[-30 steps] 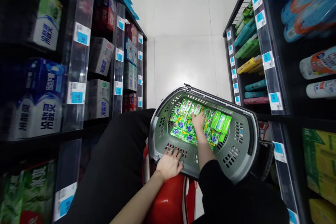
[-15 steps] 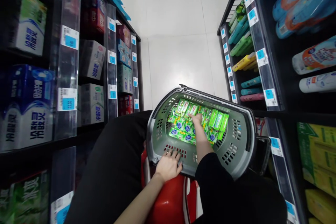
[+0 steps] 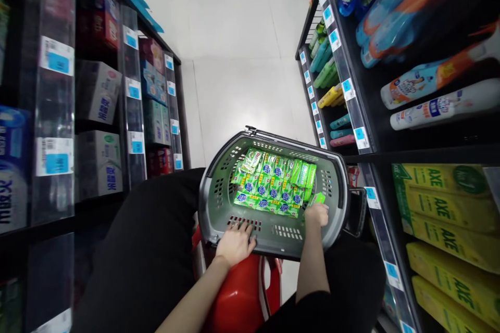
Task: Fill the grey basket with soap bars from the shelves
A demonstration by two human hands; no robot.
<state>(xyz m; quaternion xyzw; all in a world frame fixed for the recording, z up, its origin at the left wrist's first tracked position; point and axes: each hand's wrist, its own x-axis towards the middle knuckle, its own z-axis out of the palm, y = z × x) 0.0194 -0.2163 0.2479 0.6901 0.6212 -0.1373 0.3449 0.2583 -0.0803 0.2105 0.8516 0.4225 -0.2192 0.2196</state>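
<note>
Already, packets (image 3: pixel 269 195) line our basket (image 3: pixel 221 214); near its right edge, our right hand (image 3: pixel 317 214) clasps one unplaced packet (image 3: pixel 318 198) (left hand (image 3: pixel 235 244) spread).

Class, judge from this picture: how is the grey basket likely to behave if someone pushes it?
The grey basket is probably stiff, since its walls hold an even curve. It may be light for its size apart from the green packets, as many holes pierce it. With the left hand on its near rim, it might tip less readily.
</note>
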